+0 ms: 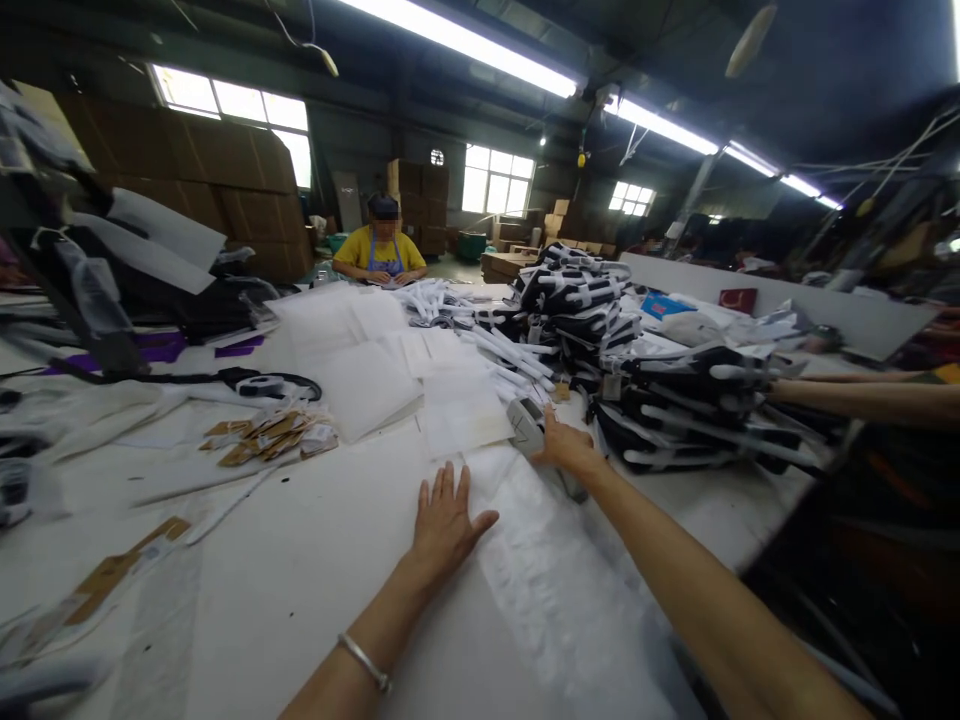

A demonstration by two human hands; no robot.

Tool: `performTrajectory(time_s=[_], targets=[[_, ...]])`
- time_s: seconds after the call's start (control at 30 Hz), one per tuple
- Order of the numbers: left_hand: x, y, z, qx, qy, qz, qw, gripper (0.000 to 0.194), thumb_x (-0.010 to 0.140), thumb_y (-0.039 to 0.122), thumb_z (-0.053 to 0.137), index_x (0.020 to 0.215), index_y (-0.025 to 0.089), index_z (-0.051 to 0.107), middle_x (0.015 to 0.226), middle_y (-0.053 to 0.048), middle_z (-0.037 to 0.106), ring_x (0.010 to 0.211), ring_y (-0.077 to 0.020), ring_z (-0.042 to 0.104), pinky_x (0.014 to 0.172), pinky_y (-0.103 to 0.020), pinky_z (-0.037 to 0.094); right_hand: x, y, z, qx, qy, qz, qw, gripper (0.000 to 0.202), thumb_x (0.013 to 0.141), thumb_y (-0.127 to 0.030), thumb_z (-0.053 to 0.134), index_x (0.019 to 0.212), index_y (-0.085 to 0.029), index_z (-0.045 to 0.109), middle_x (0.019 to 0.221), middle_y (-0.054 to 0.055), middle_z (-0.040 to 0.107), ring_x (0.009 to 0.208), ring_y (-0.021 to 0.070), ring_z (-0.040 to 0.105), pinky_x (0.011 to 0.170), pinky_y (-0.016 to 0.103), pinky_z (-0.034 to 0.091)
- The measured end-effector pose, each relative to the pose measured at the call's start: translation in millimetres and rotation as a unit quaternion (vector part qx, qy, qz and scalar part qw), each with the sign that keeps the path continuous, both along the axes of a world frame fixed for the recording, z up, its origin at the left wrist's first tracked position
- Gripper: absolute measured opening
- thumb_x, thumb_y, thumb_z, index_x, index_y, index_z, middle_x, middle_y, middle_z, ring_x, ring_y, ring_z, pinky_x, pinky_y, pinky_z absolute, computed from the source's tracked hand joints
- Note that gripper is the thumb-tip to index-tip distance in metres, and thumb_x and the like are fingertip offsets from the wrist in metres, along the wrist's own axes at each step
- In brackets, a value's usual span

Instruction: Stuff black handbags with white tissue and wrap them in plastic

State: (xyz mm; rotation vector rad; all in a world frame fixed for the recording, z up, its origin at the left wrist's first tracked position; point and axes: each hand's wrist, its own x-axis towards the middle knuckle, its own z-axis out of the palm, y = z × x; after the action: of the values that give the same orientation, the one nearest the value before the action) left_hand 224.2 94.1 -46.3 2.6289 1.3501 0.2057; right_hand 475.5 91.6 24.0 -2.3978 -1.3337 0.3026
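Note:
My left hand (448, 525) lies with fingers spread on the white table (300, 560), at the left edge of a clear plastic sheet or bag (547, 570). A bracelet circles that wrist. Farther forward and to the right, my right hand (568, 445) reaches to a grey and white object (527, 425); its fingers are partly extended beside it, and whether they grip it is unclear. Translucent white sheets (465, 410) lie just beyond my hands. White rolled strips (510, 360) are heaped behind them.
Stacked black and white bundles (574, 300) stand at the right, where another person's arms (862, 400) reach in. Brown tags (270, 437) lie on the left. A person in a yellow shirt (409, 252) sits across the table. Purple pieces (157, 347) lie far left.

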Motion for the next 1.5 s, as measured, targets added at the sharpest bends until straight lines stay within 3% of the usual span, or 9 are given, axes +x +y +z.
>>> performTrajectory(time_s=[0.23, 0.43, 0.63, 0.77, 0.83, 0.93, 1.1, 1.33, 1.5], targets=[[25.2, -2.6, -16.0, -0.008, 0.011, -0.027, 1.000, 0.086, 0.087, 0.063, 0.047, 0.152, 0.010, 0.025, 0.158, -0.023, 0.018, 0.147, -0.0376, 0.011, 0.117, -0.059, 0.012, 27.4, 1.4, -10.4, 0.026, 0.019, -0.028, 0.999, 0.101, 0.047, -0.025, 0.091, 0.137, -0.019, 0.045, 0.117, 0.022, 0.066, 0.119, 0.0404, 0.056, 0.101, 0.052, 0.038], [47.2, 4.6, -28.4, -0.021, -0.033, -0.061, 0.997, 0.095, 0.084, 0.076, 0.039, 0.153, 0.013, 0.023, 0.160, -0.021, 0.011, 0.148, -0.0369, 0.004, 0.117, -0.060, 0.005, 60.6, -7.2, -2.0, -0.030, -0.041, -0.048, 0.998, 0.106, 0.055, -0.028, 0.088, 0.145, -0.014, 0.033, 0.113, 0.024, 0.067, 0.111, 0.0429, 0.061, 0.093, 0.056, 0.042], [71.2, 7.2, -22.1, -0.055, -0.063, -0.077, 0.994, 0.097, 0.083, 0.078, 0.035, 0.154, 0.013, 0.020, 0.161, -0.020, 0.007, 0.149, -0.0361, 0.002, 0.117, -0.060, -0.001, 82.7, -16.3, 4.7, -0.096, -0.130, -0.049, 0.986, 0.107, 0.066, -0.034, 0.080, 0.150, -0.003, 0.020, 0.115, 0.029, 0.064, 0.111, 0.0439, 0.061, 0.092, 0.054, 0.044], [74.9, 9.7, -8.2, -0.061, -0.077, -0.083, 0.992, 0.100, 0.081, 0.081, 0.035, 0.152, 0.012, 0.023, 0.160, -0.020, 0.013, 0.149, -0.0346, 0.007, 0.119, -0.058, 0.005, 61.0, -22.3, 8.5, -0.055, -0.212, -0.033, 0.975, 0.095, 0.076, -0.035, 0.072, 0.150, -0.006, 0.020, 0.133, 0.030, 0.052, 0.119, 0.0438, 0.054, 0.094, 0.055, 0.043], [62.2, 7.6, -1.4, -0.054, -0.083, -0.080, 0.992, 0.096, 0.084, 0.078, 0.034, 0.153, 0.012, 0.021, 0.160, -0.019, 0.013, 0.149, -0.0320, 0.010, 0.119, -0.055, 0.012, 32.7, -34.0, 5.3, 0.032, -0.270, 0.034, 0.962, 0.079, 0.086, -0.033, 0.061, 0.150, -0.008, 0.023, 0.145, 0.027, 0.043, 0.129, 0.0398, 0.046, 0.100, 0.053, 0.041], [21.5, -4.7, 0.2, -0.024, -0.084, -0.059, 0.994, 0.086, 0.091, 0.069, 0.033, 0.154, 0.013, 0.019, 0.161, -0.017, 0.011, 0.149, -0.0302, 0.007, 0.120, -0.055, 0.011, -23.2, -65.1, -15.3, 0.154, -0.311, 0.219, 0.912, 0.057, 0.094, -0.031, 0.050, 0.147, -0.015, 0.036, 0.149, 0.017, 0.042, 0.138, 0.0317, 0.039, 0.111, 0.049, 0.032], [-50.3, -26.0, -17.9, -0.021, -0.048, -0.053, 0.997, 0.081, 0.090, 0.070, 0.033, 0.152, 0.017, 0.028, 0.159, -0.015, 0.020, 0.148, -0.0302, 0.014, 0.120, -0.057, 0.009, -84.6, -104.3, -70.2, 0.132, -0.266, 0.442, 0.846, 0.052, 0.097, -0.035, 0.050, 0.147, -0.027, 0.041, 0.151, 0.006, 0.044, 0.140, 0.0264, 0.038, 0.116, 0.048, 0.025], [-78.4, -37.5, -10.6, -0.073, -0.059, -0.081, 0.992, 0.079, 0.090, 0.068, 0.039, 0.153, 0.023, 0.025, 0.160, -0.012, 0.018, 0.148, -0.0286, 0.013, 0.120, -0.056, 0.010, -50.3, -95.6, -96.6, 0.086, -0.212, 0.422, 0.877, 0.054, 0.099, -0.046, 0.044, 0.149, -0.027, 0.037, 0.151, 0.006, 0.041, 0.138, 0.0281, 0.041, 0.114, 0.052, 0.032], [-98.0, -45.5, -12.5, -0.061, -0.109, -0.094, 0.988, 0.080, 0.087, 0.072, 0.040, 0.150, 0.024, 0.031, 0.158, -0.014, 0.025, 0.146, -0.0303, 0.022, 0.119, -0.056, 0.016, -29.3, -76.6, -101.9, 0.084, -0.231, 0.434, 0.867, 0.053, 0.092, -0.051, 0.054, 0.139, -0.027, 0.054, 0.141, 0.006, 0.053, 0.125, 0.0302, 0.055, 0.102, 0.046, 0.050]])
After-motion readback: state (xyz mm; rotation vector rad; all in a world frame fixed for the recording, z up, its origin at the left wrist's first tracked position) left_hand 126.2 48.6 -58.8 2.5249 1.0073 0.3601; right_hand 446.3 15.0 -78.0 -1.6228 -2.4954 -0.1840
